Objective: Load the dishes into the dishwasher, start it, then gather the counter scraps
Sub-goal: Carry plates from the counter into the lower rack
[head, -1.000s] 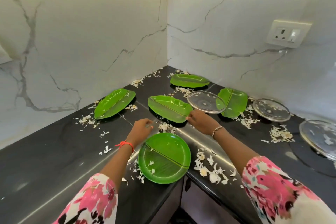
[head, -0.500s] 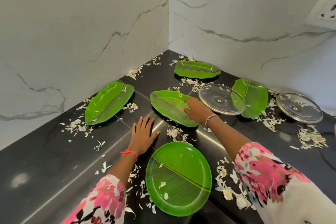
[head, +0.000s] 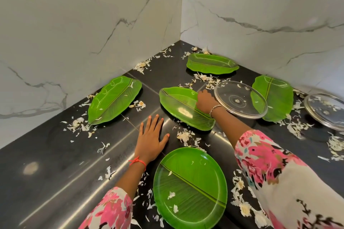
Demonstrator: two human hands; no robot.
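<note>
Resting flat on the black counter [head: 46, 163], the left hand [head: 151, 135] had its fingers straight and spread, palm down, holding nothing, at seven o'clock from the middle leaf plate [head: 178, 106]. The right hand [head: 205, 101] was curled over that plate's three o'clock rim, fingers hooked on the edge and wrist crossing its near end. A glass lid [head: 240, 99] lay just at three o'clock of that hand, overlapping the right leaf plate [head: 275, 96] behind it. From the middle plate, the left leaf plate [head: 113, 99] lay at nine o'clock, the far leaf plate [head: 212, 63] at one o'clock close to the wall, and the round green plate [head: 189, 188] at six o'clock. A second glass lid [head: 325, 109] sat at the right edge of the view. Pale scraps [head: 184, 135] were strewn over the counter among the plates, with a few on the round plate. White marble walls [head: 74, 24] with grey veins met in a corner at twelve o'clock.
</note>
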